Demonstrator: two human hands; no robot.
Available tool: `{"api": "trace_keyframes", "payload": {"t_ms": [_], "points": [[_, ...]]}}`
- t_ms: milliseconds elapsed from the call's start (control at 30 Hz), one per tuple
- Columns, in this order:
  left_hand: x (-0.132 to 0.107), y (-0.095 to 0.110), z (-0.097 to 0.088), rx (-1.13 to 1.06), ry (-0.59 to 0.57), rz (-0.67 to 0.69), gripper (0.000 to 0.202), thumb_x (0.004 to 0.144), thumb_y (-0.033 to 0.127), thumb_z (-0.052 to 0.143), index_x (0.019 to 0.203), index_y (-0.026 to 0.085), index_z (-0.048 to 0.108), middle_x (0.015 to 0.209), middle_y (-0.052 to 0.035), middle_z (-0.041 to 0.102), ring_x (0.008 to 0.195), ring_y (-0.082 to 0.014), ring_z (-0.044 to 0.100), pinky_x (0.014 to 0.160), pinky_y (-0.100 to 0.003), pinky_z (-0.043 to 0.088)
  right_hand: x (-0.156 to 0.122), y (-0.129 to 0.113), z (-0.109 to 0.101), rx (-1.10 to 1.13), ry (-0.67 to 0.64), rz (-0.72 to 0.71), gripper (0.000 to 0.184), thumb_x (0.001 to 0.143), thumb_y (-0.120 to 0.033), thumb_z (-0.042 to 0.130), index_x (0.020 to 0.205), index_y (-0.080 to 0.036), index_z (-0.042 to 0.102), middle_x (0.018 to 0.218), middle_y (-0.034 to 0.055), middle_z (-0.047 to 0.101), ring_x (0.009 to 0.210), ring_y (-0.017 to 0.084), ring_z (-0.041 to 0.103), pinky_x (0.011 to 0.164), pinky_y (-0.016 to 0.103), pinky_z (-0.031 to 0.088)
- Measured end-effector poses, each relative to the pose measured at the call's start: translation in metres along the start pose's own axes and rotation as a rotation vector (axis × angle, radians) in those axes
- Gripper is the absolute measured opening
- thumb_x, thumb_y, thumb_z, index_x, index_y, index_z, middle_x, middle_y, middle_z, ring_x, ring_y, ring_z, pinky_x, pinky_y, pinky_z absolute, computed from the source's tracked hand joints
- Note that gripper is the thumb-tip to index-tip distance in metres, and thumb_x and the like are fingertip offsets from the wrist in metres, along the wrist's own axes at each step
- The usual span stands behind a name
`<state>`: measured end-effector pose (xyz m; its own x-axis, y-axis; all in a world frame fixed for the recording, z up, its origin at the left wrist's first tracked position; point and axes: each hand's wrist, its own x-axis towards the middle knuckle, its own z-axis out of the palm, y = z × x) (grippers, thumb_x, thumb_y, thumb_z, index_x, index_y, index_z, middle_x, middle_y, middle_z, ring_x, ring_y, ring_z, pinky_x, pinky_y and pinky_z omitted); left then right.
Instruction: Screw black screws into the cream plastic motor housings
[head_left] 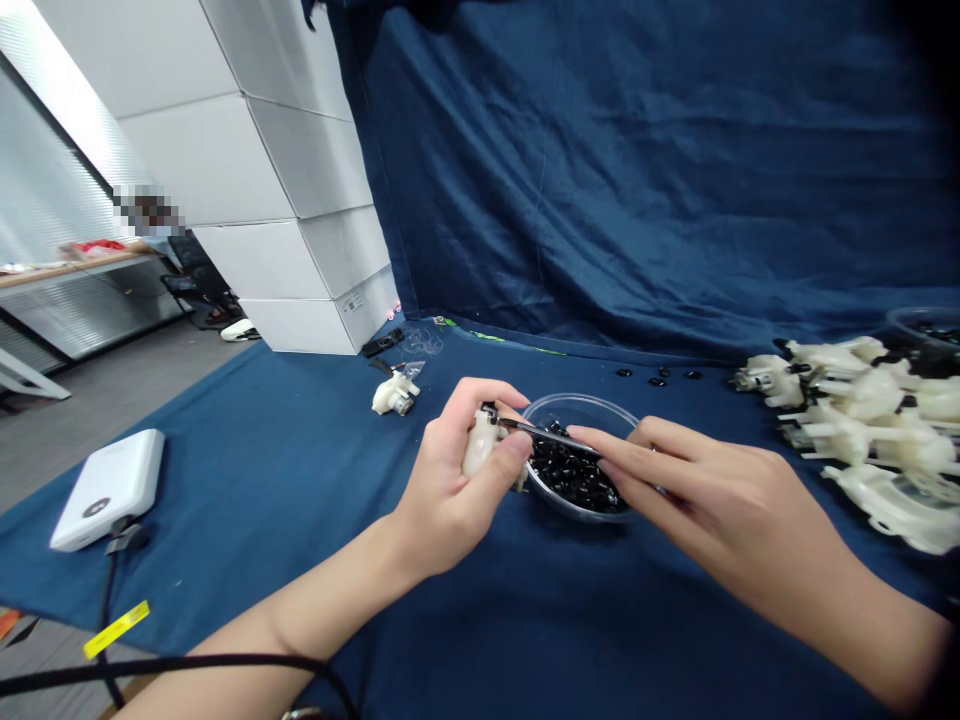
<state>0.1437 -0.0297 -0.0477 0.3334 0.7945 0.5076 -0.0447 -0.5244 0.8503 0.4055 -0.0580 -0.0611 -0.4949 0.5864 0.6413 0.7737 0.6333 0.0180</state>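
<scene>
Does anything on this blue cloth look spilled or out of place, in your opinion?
Yes. A few small black pieces lie loose on the dark blue cloth, outside the clear round bowl that holds a pile of similar black pieces. They look spilled or set apart from the rest.

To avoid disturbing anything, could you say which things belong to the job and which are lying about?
Job: left hand, white plastic part, right hand, tweezers, clear dish of black pieces, pile of white parts.
Lying about: white power bank, stacked white boxes.
</scene>
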Motion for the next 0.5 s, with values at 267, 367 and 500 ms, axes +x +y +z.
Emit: {"api": "trace_keyframes", "payload": {"t_ms": [267,367,500], "points": [[0.001,0.004,0.0,-0.059,-0.066,-0.08,0.02,0.108,0.035,0.068,0.122,0.023,0.06,0.093,-0.0024,0.068,0.073,-0.0122,0.06,0.064,-0.025,0.049,-0.003,0.004,-0.01,-0.284,0.087,-0.088,0.042,0.111,-0.023,0.06,0.153,-0.03,0.061,0.095,-0.0035,0.07,0.068,0.011,0.063,0.061,0.03,0.034],[0.002,0.006,0.0,-0.095,-0.076,-0.119,0.022,0.107,0.037,0.068,0.121,0.023,0.059,0.095,-0.0037,0.069,0.075,-0.013,0.061,0.064,-0.025,0.048,-0.002,0.005,-0.012,-0.284,0.082,-0.085,0.041,0.111,-0.023,0.06,0.151,-0.03,0.062,0.095,-0.0038,0.07,0.068,0.011,0.063,0.061,0.03,0.033],[0.002,0.008,0.002,-0.064,-0.066,-0.119,0.02,0.108,0.037,0.067,0.121,0.023,0.059,0.094,-0.0031,0.069,0.073,-0.0129,0.059,0.064,-0.026,0.047,-0.001,0.005,-0.011,-0.258,0.069,-0.088,0.037,0.113,-0.027,0.055,0.15,-0.029,0.063,0.091,-0.0039,0.069,0.064,0.011,0.062,0.058,0.03,0.033]]}}
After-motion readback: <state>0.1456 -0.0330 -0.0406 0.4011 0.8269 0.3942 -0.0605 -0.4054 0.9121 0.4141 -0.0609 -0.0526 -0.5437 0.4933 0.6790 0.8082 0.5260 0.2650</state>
